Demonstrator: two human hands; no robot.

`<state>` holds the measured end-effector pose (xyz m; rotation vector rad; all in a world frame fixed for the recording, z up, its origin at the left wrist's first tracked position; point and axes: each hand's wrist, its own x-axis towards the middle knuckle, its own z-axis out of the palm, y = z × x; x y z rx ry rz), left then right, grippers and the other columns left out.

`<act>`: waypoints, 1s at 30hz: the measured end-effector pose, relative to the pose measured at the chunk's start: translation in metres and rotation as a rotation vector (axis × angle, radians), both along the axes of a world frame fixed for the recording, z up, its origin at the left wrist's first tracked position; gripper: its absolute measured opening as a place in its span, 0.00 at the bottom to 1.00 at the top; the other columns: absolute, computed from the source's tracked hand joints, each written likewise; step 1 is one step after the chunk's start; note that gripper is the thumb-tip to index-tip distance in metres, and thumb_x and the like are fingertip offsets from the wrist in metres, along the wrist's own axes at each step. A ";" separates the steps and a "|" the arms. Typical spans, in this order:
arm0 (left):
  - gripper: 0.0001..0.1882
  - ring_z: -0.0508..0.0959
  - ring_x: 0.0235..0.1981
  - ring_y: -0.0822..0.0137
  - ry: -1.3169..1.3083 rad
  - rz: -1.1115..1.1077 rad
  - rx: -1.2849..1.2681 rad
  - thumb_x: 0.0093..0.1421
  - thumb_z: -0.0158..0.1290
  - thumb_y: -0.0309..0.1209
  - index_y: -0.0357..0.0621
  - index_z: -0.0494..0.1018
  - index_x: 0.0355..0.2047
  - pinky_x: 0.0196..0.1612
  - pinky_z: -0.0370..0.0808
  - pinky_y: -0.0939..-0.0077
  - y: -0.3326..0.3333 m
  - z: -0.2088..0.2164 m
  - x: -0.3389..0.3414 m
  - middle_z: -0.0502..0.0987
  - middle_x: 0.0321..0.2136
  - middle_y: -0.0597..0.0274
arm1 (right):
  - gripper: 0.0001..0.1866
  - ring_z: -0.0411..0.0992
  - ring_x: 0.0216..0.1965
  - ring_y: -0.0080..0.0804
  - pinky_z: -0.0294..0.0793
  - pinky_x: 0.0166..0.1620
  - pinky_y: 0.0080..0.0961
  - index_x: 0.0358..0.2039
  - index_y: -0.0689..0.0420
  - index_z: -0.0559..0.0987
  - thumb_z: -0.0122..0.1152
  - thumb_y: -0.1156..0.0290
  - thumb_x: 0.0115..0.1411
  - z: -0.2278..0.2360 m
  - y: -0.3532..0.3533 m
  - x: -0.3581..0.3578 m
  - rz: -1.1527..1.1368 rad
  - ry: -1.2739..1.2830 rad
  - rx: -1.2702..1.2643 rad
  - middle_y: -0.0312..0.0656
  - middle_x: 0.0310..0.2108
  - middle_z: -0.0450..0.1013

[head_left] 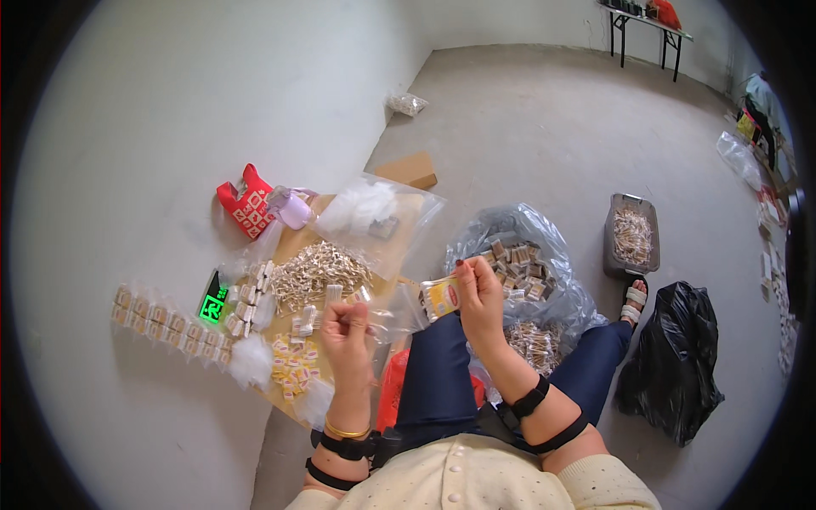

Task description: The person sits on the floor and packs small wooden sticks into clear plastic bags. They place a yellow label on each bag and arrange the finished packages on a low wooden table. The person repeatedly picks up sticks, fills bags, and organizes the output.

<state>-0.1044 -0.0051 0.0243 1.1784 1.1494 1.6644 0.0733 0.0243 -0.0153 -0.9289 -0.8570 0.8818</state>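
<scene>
My left hand [347, 330] is closed in a pinch on a clear plastic bag [395, 316], which stretches out to the right of the fingers. In my right hand [481, 293], thumb and fingers are closed on a small yellow-and-white packet [440, 297], held upright beside the bag. Whether the packet sits inside clear film of its own, I cannot tell. Under and left of my hands, a low tan table [408, 223] bears a heap of small white-and-brown wrapped pieces [319, 274], a spread of little yellow packets [293, 367] and several short white bundles [304, 321].
A large clear bag [544, 223] of brown packets stands ahead of my legs. To the right are a grey bin [609, 242] of small pieces and a black plastic bag [676, 361]. A purple bottle [291, 209], red bag [246, 204] and lit green sign [213, 299] lie leftward.
</scene>
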 end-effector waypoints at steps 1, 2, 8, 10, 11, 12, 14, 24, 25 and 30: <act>0.09 0.65 0.18 0.83 0.010 0.016 -0.008 0.61 0.57 0.33 0.47 0.69 0.29 0.24 0.63 0.88 0.000 0.000 -0.007 0.68 0.18 0.74 | 0.15 0.55 0.22 0.13 0.55 0.24 0.16 0.27 0.59 0.71 0.51 0.62 0.68 -0.002 0.003 0.003 0.010 0.041 -0.011 0.29 0.18 0.61; 0.09 0.65 0.18 0.83 0.020 0.033 -0.015 0.61 0.57 0.33 0.47 0.69 0.29 0.23 0.62 0.88 -0.001 0.000 -0.014 0.68 0.18 0.74 | 0.15 0.55 0.22 0.12 0.56 0.25 0.14 0.27 0.58 0.70 0.51 0.62 0.68 -0.007 0.007 0.005 0.016 0.086 0.001 0.27 0.18 0.60; 0.08 0.64 0.17 0.83 0.145 0.284 -0.241 0.62 0.55 0.31 0.43 0.69 0.32 0.20 0.60 0.89 -0.035 -0.056 -0.121 0.74 0.21 0.68 | 0.13 0.59 0.20 0.08 0.56 0.21 0.11 0.29 0.52 0.71 0.48 0.60 0.69 -0.020 0.003 0.004 0.203 0.236 -0.084 0.24 0.21 0.62; 0.07 0.64 0.16 0.82 0.149 0.405 -0.326 0.62 0.55 0.30 0.43 0.68 0.33 0.20 0.60 0.89 -0.055 -0.094 -0.171 0.74 0.22 0.67 | 0.14 0.56 0.17 0.08 0.51 0.18 0.11 0.28 0.52 0.71 0.48 0.60 0.69 -0.021 0.000 -0.002 0.185 0.259 -0.122 0.23 0.18 0.61; 0.06 0.64 0.16 0.82 0.146 0.463 -0.367 0.62 0.54 0.30 0.44 0.68 0.34 0.20 0.60 0.88 -0.067 -0.113 -0.196 0.75 0.23 0.67 | 0.14 0.55 0.17 0.07 0.50 0.18 0.12 0.28 0.52 0.71 0.48 0.59 0.69 -0.022 -0.001 -0.006 0.175 0.278 -0.137 0.23 0.18 0.61; 0.05 0.66 0.18 0.82 0.203 0.516 -0.382 0.62 0.54 0.28 0.43 0.68 0.35 0.21 0.61 0.87 -0.078 -0.135 -0.219 0.76 0.25 0.66 | 0.14 0.56 0.17 0.07 0.51 0.18 0.11 0.28 0.52 0.71 0.49 0.59 0.69 -0.023 -0.004 -0.008 0.185 0.242 -0.161 0.23 0.18 0.61; 0.08 0.68 0.17 0.78 0.407 0.581 -0.386 0.61 0.55 0.30 0.43 0.68 0.37 0.21 0.64 0.84 -0.096 -0.168 -0.248 0.77 0.25 0.64 | 0.13 0.57 0.17 0.07 0.52 0.18 0.10 0.29 0.51 0.71 0.49 0.59 0.69 -0.026 -0.008 -0.014 0.272 0.194 -0.188 0.23 0.18 0.62; 0.36 0.45 0.68 0.44 1.537 0.427 -0.412 0.60 0.51 0.43 0.36 0.55 0.62 0.66 0.42 0.46 -0.120 -0.197 -0.230 0.47 0.67 0.44 | 0.14 0.62 0.20 0.06 0.62 0.20 0.08 0.30 0.50 0.72 0.48 0.56 0.69 -0.035 -0.005 -0.041 0.379 0.021 -0.280 0.24 0.21 0.65; 0.38 0.44 0.68 0.44 1.506 0.417 -0.449 0.61 0.49 0.45 0.34 0.52 0.63 0.67 0.41 0.46 -0.120 -0.209 -0.230 0.46 0.67 0.43 | 0.14 0.62 0.20 0.07 0.62 0.20 0.08 0.30 0.50 0.72 0.48 0.56 0.69 -0.036 -0.005 -0.044 0.398 0.012 -0.280 0.24 0.21 0.64; 0.43 0.42 0.69 0.41 1.442 0.390 -0.548 0.64 0.43 0.50 0.28 0.43 0.66 0.67 0.38 0.46 -0.118 -0.234 -0.228 0.43 0.67 0.36 | 0.14 0.57 0.17 0.07 0.51 0.17 0.10 0.28 0.51 0.71 0.49 0.58 0.69 -0.037 -0.006 -0.061 0.390 -0.023 -0.302 0.24 0.18 0.63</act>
